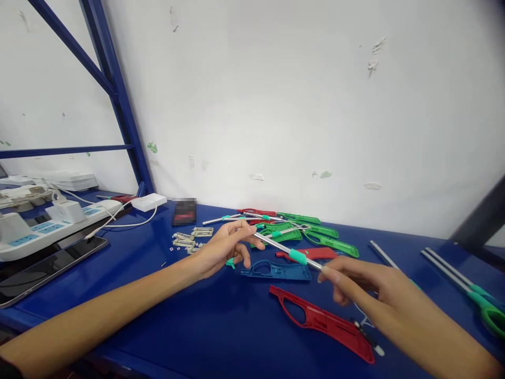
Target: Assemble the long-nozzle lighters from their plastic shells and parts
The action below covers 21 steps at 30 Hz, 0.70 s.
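A silver metal tube with a green sleeve (298, 257) is held up over the table, slanting down to the right. The fingertips of my left hand (231, 242) touch its upper left end, the other fingers loosely bent. My right hand (355, 279) pinches the tube's lower right end between thumb and fingers. Beneath the tube lies a blue plastic shell half (280, 270). Nearer to me rests a red shell half (323, 322) with a looped handle. Another red piece (315, 254) lies behind the tube, beside several green shells (335, 243).
Small metal parts (185, 239) lie left of my left hand. A phone (51, 268), a white power strip (51, 226) and cables occupy the left side. More metal tubes (445, 268) and a green-handled piece (493, 316) lie at the right. A white wall stands behind.
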{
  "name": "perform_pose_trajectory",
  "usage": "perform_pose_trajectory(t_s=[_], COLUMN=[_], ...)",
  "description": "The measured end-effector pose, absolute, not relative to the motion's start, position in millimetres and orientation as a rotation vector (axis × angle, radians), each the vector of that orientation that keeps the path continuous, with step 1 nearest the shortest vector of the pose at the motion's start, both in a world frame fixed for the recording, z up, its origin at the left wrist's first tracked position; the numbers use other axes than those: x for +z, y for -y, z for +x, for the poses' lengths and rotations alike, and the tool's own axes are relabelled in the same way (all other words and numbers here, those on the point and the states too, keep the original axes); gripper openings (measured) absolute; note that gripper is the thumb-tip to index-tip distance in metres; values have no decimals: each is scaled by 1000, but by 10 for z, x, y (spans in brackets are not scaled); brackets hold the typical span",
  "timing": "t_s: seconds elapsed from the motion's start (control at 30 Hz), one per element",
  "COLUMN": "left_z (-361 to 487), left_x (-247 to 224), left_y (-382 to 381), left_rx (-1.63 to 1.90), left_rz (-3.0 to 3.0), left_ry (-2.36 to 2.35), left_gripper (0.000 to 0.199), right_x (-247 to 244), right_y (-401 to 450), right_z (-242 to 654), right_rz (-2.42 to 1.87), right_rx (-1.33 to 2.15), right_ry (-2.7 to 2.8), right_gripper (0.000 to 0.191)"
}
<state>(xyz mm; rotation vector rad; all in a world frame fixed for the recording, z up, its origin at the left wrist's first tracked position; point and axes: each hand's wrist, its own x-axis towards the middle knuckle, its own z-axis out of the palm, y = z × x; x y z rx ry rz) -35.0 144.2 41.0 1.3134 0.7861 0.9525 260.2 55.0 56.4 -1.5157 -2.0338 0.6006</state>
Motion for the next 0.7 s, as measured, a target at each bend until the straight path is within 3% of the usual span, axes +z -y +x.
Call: perform_pose_trajectory(t_s=[0.23,0.7], left_z=[-335,-378], left_x=[395,398], left_y=[-1439,-1459], left_rx=[935,987], left_rz=[1373,1401], left_ry=[-806,-783], left_gripper=[58,38], right_x=[573,563], right_y=[-508,-531], right_z=[2593,2631], right_rz=[-1539,-1548], right_rx=[624,626], right_ry=[1971,1942], right_gripper=[69,54])
